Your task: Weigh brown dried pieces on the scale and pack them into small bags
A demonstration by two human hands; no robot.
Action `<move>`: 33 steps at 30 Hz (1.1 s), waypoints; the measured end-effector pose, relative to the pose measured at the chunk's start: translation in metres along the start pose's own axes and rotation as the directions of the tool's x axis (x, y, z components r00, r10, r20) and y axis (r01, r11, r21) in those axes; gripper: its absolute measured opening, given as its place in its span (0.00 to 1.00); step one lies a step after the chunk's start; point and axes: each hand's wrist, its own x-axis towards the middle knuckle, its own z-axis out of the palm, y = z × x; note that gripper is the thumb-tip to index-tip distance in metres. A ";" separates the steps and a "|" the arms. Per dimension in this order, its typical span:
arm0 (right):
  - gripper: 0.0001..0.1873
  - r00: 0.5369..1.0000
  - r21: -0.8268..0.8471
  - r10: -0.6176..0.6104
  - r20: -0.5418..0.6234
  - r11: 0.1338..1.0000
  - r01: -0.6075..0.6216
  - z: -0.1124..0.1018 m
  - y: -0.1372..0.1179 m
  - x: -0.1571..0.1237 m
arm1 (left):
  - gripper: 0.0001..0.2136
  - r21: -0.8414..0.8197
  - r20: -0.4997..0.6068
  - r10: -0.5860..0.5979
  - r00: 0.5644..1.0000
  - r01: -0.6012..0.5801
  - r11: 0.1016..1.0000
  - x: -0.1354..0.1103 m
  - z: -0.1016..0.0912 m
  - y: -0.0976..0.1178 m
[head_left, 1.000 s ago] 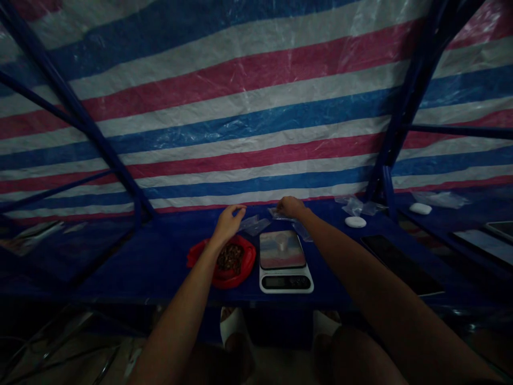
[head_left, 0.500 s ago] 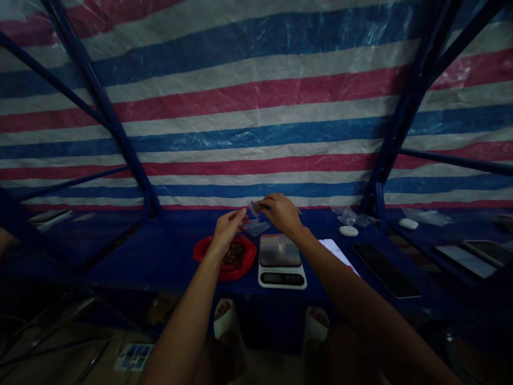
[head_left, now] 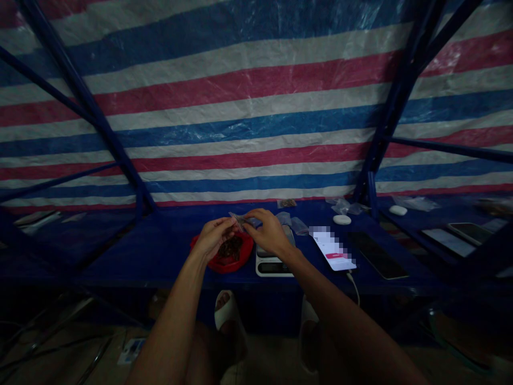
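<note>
Between my two hands is a small clear plastic bag (head_left: 239, 218), held over the table just above the scale and the red bag. My left hand (head_left: 216, 236) pinches its left edge, and my right hand (head_left: 263, 230) grips the other side with thumb and fingers. Below my left hand sits an open red plastic bag (head_left: 234, 266) with small brown pieces (head_left: 230, 247) in it; I cannot make out their kind. A white digital scale (head_left: 274, 268) stands to its right, its metal plate partly covered by my right hand.
Behind the scale lie clear bags (head_left: 298, 225) and a small bag with brown contents (head_left: 287, 203). To the right are a lit phone (head_left: 332, 248) on a cable, a dark phone (head_left: 379, 256) and a white oval case (head_left: 342, 220). Blue frame posts (head_left: 379, 128) rise on both sides.
My hands have come together on the small bag and moved lower, nearer the scale. The bag with brown contents now shows at the back of the table. My view has shifted slightly.
</note>
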 end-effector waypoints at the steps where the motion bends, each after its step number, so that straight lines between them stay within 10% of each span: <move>1: 0.08 1.000 0.057 0.022 -0.010 0.998 -0.021 0.000 -0.004 -0.001 | 0.16 0.007 0.018 0.008 1.000 -0.008 1.000 -0.001 0.000 0.001; 8: 0.08 0.960 0.259 0.227 0.161 0.929 -0.263 -0.004 -0.022 -0.001 | 0.21 0.177 0.079 0.021 0.997 -0.034 0.984 -0.012 0.005 0.006; 28: 0.06 0.944 -0.189 0.307 0.123 0.941 -0.282 -0.015 -0.018 0.006 | 0.07 0.626 0.038 -0.003 0.999 -0.022 0.780 -0.021 0.011 0.015; 33: 0.07 0.932 -0.122 0.337 0.133 0.939 -0.322 -0.020 -0.024 0.005 | 0.07 0.834 0.028 0.243 0.970 -0.157 0.529 -0.028 0.011 0.019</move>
